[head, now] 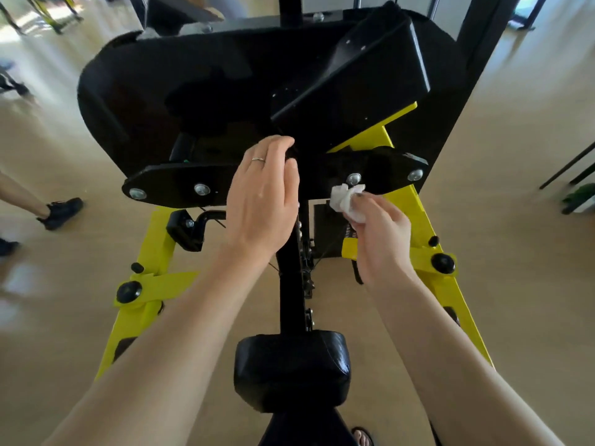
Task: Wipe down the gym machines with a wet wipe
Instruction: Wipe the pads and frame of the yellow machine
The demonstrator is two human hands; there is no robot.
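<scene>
Her right hand [376, 233] pinched a crumpled wet wipe [346, 201] against the machine's black bolted plate [386, 170]; the left hand [262, 194] curled over its top edge.

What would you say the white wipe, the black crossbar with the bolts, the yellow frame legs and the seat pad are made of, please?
Wipe: thin soft tissue or nonwoven cloth, crumpled into folds in the right hand.
Black crossbar: looks like painted metal plate, smooth, with shiny domed bolts.
Yellow frame legs: likely painted steel, flat and square-edged.
Seat pad: padded, covered in glossy black vinyl or leather, creased at its corners.
</scene>
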